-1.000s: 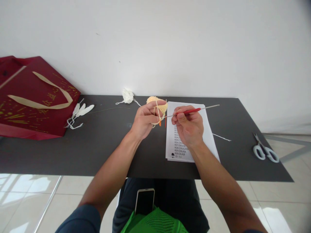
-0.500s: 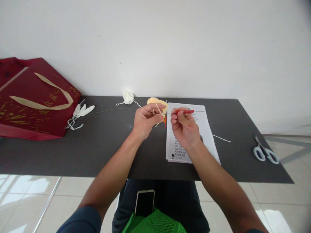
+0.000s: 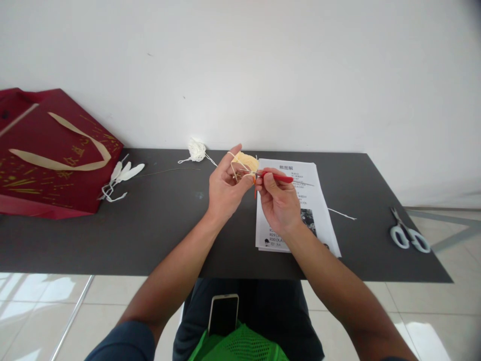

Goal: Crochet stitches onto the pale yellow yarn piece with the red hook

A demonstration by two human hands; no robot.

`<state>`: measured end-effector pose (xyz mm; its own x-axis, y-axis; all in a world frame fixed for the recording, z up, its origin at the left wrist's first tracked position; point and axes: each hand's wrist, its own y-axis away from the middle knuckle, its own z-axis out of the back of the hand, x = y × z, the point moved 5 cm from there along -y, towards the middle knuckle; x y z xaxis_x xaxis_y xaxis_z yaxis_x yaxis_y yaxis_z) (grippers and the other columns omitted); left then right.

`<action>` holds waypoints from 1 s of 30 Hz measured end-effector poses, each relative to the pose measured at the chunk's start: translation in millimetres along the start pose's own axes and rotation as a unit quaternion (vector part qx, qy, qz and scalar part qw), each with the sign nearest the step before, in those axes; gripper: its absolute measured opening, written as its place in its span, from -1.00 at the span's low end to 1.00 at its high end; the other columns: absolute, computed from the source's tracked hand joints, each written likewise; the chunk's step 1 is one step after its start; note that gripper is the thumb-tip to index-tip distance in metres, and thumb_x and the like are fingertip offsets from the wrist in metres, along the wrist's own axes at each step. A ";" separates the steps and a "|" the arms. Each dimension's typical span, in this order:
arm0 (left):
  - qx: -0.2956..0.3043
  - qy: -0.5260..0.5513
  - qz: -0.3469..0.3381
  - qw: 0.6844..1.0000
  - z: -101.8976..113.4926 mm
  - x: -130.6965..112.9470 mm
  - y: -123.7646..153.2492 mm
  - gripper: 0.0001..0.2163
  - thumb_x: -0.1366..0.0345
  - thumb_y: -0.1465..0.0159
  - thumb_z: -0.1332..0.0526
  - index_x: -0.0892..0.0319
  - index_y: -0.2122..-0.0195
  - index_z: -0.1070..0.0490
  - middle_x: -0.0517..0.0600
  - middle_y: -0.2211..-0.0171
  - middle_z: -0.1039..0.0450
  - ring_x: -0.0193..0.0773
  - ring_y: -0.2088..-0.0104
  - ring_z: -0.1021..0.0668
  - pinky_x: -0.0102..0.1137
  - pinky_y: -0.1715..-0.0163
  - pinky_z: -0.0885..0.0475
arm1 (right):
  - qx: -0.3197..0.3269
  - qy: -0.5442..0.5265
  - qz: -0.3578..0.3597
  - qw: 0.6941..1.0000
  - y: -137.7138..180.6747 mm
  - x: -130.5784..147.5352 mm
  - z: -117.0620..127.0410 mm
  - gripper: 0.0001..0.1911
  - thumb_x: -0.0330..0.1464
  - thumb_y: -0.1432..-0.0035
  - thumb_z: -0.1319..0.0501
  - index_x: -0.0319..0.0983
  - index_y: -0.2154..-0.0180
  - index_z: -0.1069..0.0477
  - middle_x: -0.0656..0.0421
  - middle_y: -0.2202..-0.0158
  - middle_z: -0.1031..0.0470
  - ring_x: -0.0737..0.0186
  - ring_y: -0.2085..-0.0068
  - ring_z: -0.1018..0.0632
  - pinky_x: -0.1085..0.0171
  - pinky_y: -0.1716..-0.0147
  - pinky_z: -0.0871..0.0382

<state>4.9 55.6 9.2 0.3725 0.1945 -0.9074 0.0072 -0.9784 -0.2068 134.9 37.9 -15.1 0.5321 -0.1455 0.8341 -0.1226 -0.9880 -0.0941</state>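
Note:
My left hand is raised over the dark table and pinches a small pale yellow crochet piece, with yarn looped over its lifted forefinger. My right hand grips a red-handled crochet hook like a pencil, its metal tip pushed into the yellow piece. An orange marker hangs just below the piece. Both hands hover above the left edge of a printed pattern sheet.
A dark red gift bag lies at the far left, white knitted bits beside it. A white yarn clump sits by the wall. White-handled scissors lie at the right. A phone and green mesh bag rest on my lap.
My right hand has moved left and pushed the hook's tip into the yellow piece. My left forefinger has lifted with the yarn over it. More of the sheet shows.

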 end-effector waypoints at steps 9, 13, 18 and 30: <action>-0.019 -0.055 -0.029 0.998 1.6 1.9 0.9 -0.48 0.43 -0.09 -0.40 0.09 -0.11 -0.48 -0.11 0.36 -0.48 -0.36 0.37 -0.53 -0.43 0.28 -0.47 | -0.009 -0.017 -0.002 1.000 2.3 4.8 -3.8 -0.84 -0.22 -0.14 -0.45 -0.12 0.27 -0.59 0.26 0.27 -0.62 0.40 0.34 -0.56 0.37 0.33 -0.56; -0.022 -0.061 -0.038 0.997 1.6 1.3 0.0 -0.46 0.43 -0.09 -0.39 0.12 -0.14 -0.44 -0.14 0.40 -0.46 -0.38 0.40 -0.51 -0.45 0.34 -0.44 | -0.022 -0.016 0.032 0.999 1.7 13.9 -3.5 -0.86 -0.26 -0.09 -0.48 -0.12 0.32 -0.60 0.26 0.30 -0.59 0.40 0.36 -0.52 0.38 0.37 -0.52; -0.030 -0.071 -0.036 0.996 2.7 -0.3 -0.5 -0.44 0.41 -0.07 -0.40 0.11 -0.15 -0.43 -0.15 0.43 -0.45 -0.38 0.42 -0.51 -0.46 0.36 -0.43 | -0.024 -0.001 0.088 0.996 -0.9 23.0 0.6 -0.85 -0.28 -0.05 -0.50 -0.11 0.35 -0.57 0.27 0.32 -0.57 0.42 0.41 -0.50 0.37 0.41 -0.48; -0.040 -0.070 -0.038 0.996 1.3 -4.6 0.2 -0.47 0.43 -0.06 -0.40 0.12 -0.10 -0.45 -0.15 0.43 -0.43 -0.37 0.41 -0.51 -0.44 0.35 -0.45 | -0.012 0.031 0.150 0.988 -0.7 26.4 3.7 -0.88 -0.34 -0.10 -0.48 -0.11 0.32 -0.57 0.27 0.30 -0.58 0.43 0.44 -0.52 0.33 0.42 -0.46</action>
<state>2.0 54.6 12.9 0.2353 0.2708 -0.9334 0.1065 -0.9618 -0.2522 152.1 34.6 4.9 0.4165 -0.4277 0.8023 -0.2881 -0.8990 -0.3297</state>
